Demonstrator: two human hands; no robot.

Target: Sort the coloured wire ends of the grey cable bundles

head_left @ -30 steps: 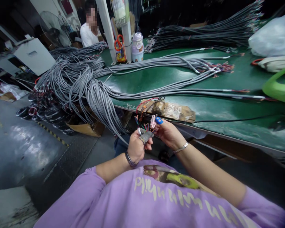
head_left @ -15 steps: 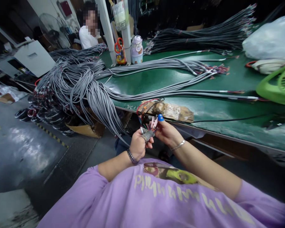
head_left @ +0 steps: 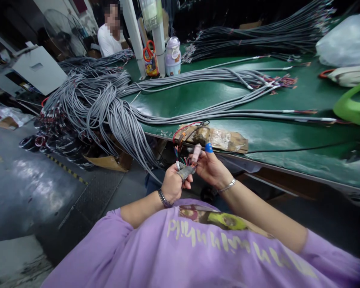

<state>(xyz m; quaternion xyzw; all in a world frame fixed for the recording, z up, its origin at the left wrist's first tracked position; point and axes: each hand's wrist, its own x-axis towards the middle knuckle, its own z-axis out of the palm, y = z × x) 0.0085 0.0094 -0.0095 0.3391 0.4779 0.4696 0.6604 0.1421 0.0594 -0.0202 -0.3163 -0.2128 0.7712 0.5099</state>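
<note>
My left hand [head_left: 171, 185] is closed around a grey cable end [head_left: 186, 172], which sticks out past the thumb. Thin coloured wires [head_left: 185, 161] fan out from it in red, green and other colours. My right hand [head_left: 213, 171] is right beside these wires. A blue cover [head_left: 209, 148] sits on its raised thumb, and pale tape [head_left: 196, 153] wraps a fingertip. Thumb and taped finger stand apart, with the fingertips at the wires; the other fingers are partly hidden. Just beyond the hands, a taped board [head_left: 220, 139] on the bench edge has red and dark leads attached.
Long grey cables [head_left: 114, 104] heap at the left, hanging over the edge of the green bench [head_left: 288, 154]. Black cables [head_left: 243, 42] lie at the back. Red-handled scissors [head_left: 149, 50], a lilac bottle [head_left: 173, 56] and a green plastic item [head_left: 354, 104] stand around. A co-worker [head_left: 109, 40] is behind.
The thumb of my right hand has moved away from the taped finger, widening the gap between them. My left hand keeps its hold on the grey cable. The view has shifted slightly.
</note>
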